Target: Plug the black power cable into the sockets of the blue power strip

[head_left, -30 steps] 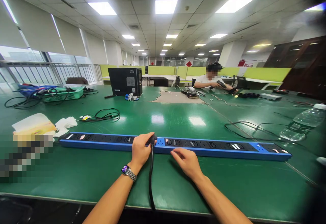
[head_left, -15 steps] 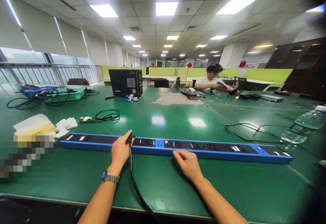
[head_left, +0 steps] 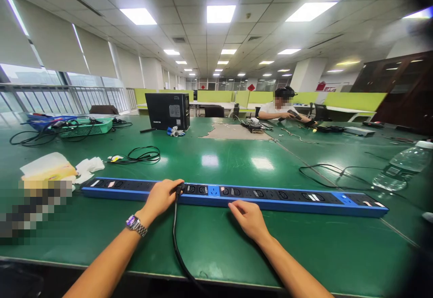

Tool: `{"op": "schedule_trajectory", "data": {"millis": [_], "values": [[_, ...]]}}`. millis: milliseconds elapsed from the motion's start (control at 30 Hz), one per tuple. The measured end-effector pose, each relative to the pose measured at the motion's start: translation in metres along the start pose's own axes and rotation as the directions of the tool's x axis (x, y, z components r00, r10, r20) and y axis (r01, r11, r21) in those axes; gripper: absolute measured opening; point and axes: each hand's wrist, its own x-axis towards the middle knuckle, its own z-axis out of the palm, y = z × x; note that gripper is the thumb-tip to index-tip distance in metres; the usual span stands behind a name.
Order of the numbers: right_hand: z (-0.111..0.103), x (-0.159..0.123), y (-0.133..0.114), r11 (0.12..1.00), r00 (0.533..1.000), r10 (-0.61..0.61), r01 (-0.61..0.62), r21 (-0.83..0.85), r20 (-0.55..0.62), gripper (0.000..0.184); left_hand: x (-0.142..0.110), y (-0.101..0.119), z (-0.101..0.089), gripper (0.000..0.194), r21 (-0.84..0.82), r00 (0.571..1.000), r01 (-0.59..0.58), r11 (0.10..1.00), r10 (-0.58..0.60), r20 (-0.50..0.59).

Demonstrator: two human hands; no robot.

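A long power strip point(head_left: 297, 205) with a blue casing and black sockets lies across the green table. My left hand point(head_left: 163, 197) grips a black power plug point(head_left: 179, 189) at the strip's socket face, left of its middle; how deep the plug sits is hidden. From the plug a thick black cord point(head_left: 176, 235) runs down over the table's front edge. My right hand point(head_left: 251, 220) is closed, fingers curled together, its fingertips at the strip's front edge near the middle blue socket. Nothing shows in it.
Tissues point(head_left: 88, 168) and a yellow-white packet point(head_left: 49, 169) lie left, with a coiled black cable point(head_left: 144, 154) behind. Farther back are a green basket point(head_left: 86, 127) and a black computer case point(head_left: 167, 110). A plastic bottle point(head_left: 402, 167) lies right. Another person point(head_left: 275, 109) sits across the table.
My left wrist and forearm have swung to the left and the hand has turned, fingers now pointing more rightward over the plug. The plug has shifted slightly right. My right hand has barely moved.
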Motion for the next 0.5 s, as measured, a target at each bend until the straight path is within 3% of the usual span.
{"op": "schedule_trajectory", "data": {"millis": [133,333,433,500], "values": [[0.001,0.0,-0.001,1.0,1.0,-0.016,0.016,-0.017,0.017,0.035,-0.003,-0.004,0.007,0.03,-0.086,0.996,-0.011,0.996,0.004,-0.084],[0.003,0.002,0.0,0.998,0.999,-0.041,0.041,-0.045,-0.006,0.036,-0.006,-0.005,0.018,0.032,-0.323,0.959,0.056,0.945,-0.141,-0.244],[0.004,0.003,0.001,0.996,0.998,-0.059,0.058,-0.062,-0.026,0.037,0.004,0.009,0.017,0.04,-0.473,0.919,0.024,0.881,-0.205,-0.335],[0.004,0.002,0.003,0.994,0.996,-0.067,0.062,-0.087,-0.053,0.04,0.015,0.027,0.021,0.038,-0.481,0.932,-0.006,0.877,-0.169,-0.321]]}}
